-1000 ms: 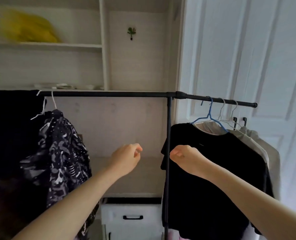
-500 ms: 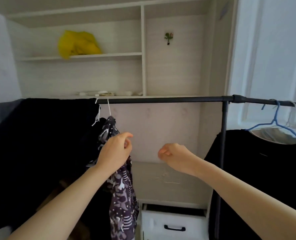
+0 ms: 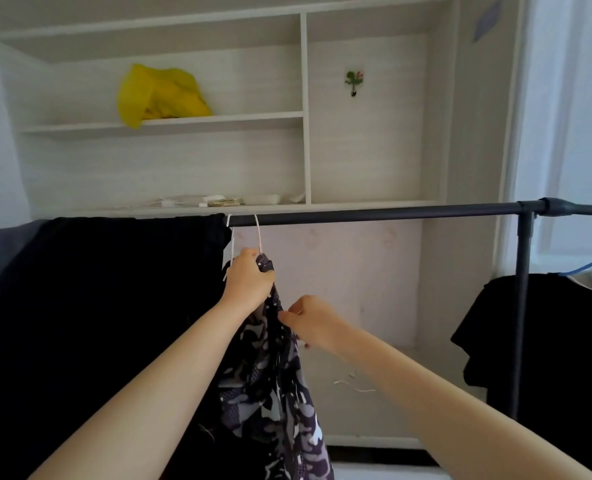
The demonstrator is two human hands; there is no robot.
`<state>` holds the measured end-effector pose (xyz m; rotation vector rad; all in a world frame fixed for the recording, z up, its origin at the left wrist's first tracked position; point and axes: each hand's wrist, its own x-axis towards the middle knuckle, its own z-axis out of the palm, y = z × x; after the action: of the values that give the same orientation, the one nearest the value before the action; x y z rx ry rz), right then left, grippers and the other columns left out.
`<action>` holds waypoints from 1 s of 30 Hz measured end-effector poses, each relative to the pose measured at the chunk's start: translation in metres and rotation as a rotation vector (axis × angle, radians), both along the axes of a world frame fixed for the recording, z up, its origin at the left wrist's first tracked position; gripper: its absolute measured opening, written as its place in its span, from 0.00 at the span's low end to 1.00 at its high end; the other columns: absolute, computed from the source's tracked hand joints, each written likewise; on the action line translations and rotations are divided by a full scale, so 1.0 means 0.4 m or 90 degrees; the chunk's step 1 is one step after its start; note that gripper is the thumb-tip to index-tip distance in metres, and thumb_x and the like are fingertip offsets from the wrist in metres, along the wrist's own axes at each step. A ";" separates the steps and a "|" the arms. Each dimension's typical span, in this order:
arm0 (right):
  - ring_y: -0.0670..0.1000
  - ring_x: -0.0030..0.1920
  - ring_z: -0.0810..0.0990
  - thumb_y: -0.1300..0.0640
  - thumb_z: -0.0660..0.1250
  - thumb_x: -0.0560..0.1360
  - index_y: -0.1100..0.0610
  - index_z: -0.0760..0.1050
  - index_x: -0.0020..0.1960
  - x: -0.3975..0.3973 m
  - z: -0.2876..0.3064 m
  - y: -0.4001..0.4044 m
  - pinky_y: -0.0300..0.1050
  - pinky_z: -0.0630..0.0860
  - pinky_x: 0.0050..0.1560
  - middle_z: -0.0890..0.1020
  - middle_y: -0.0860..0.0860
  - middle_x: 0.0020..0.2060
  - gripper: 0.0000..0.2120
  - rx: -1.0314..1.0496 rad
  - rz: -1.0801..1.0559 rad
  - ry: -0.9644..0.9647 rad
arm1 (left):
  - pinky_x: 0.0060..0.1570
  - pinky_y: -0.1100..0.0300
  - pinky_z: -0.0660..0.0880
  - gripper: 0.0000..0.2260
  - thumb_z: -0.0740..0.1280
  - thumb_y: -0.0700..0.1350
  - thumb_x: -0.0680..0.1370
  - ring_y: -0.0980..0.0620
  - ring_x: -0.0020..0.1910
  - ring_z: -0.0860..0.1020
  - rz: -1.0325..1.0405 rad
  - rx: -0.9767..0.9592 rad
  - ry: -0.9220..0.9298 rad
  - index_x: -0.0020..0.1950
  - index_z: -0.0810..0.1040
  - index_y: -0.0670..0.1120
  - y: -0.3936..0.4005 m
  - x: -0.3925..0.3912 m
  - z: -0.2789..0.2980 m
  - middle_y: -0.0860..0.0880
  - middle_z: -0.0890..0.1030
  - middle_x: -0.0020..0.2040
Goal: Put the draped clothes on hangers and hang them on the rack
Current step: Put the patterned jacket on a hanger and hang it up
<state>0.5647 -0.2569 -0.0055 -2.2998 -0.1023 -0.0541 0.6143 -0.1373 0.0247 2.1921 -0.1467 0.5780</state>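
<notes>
A dark patterned garment [image 3: 277, 393] hangs from a white hanger [image 3: 258, 233] hooked over the black rack bar [image 3: 374, 215]. My left hand [image 3: 247, 280] grips the garment's top just under the hook. My right hand [image 3: 310, 322] pinches the cloth a little lower, on its right edge. A large black cloth [image 3: 97, 306] is draped over the bar's left end. At the right, a black shirt [image 3: 547, 341] hangs on a blue hanger [image 3: 589, 270].
The rack's black upright post [image 3: 521, 306] stands at the right. Behind the rack are white shelves [image 3: 162, 121] with a yellow bag [image 3: 159, 95] and small items [image 3: 225, 201]. A small hook [image 3: 353, 81] is stuck on the back wall.
The view has swung left. Both hands have reached forward from empty air: the left closed on the patterned garment's top, the right took hold of its edge.
</notes>
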 end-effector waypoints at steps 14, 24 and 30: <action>0.50 0.32 0.67 0.66 0.54 0.78 0.63 0.74 0.44 0.049 0.005 -0.040 0.42 0.62 0.30 0.71 0.53 0.32 0.11 0.051 -0.119 -0.065 | 0.52 0.56 0.69 0.14 0.62 0.42 0.79 0.44 0.59 0.75 -0.021 -0.028 -0.018 0.64 0.71 0.42 -0.020 0.097 0.016 0.44 0.77 0.60; 0.49 0.34 0.72 0.61 0.57 0.79 0.63 0.78 0.47 -0.080 0.136 -0.207 0.40 0.67 0.31 0.76 0.53 0.35 0.11 0.055 -0.147 -0.186 | 0.59 0.59 0.67 0.15 0.58 0.42 0.81 0.47 0.64 0.73 -0.109 -0.043 -0.127 0.68 0.73 0.44 -0.063 0.070 0.071 0.45 0.76 0.65; 0.61 0.48 0.82 0.63 0.64 0.74 0.67 0.79 0.46 -0.170 0.142 -0.352 0.62 0.75 0.58 0.84 0.63 0.46 0.08 0.128 -0.180 -0.201 | 0.61 0.47 0.72 0.11 0.64 0.48 0.79 0.49 0.58 0.78 -0.215 0.074 -0.186 0.60 0.79 0.50 -0.120 0.039 0.057 0.50 0.82 0.57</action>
<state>0.4966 -0.3978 0.0512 -2.0736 0.0654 -0.5477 0.6298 -0.1852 0.0475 2.1180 -0.7058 0.7055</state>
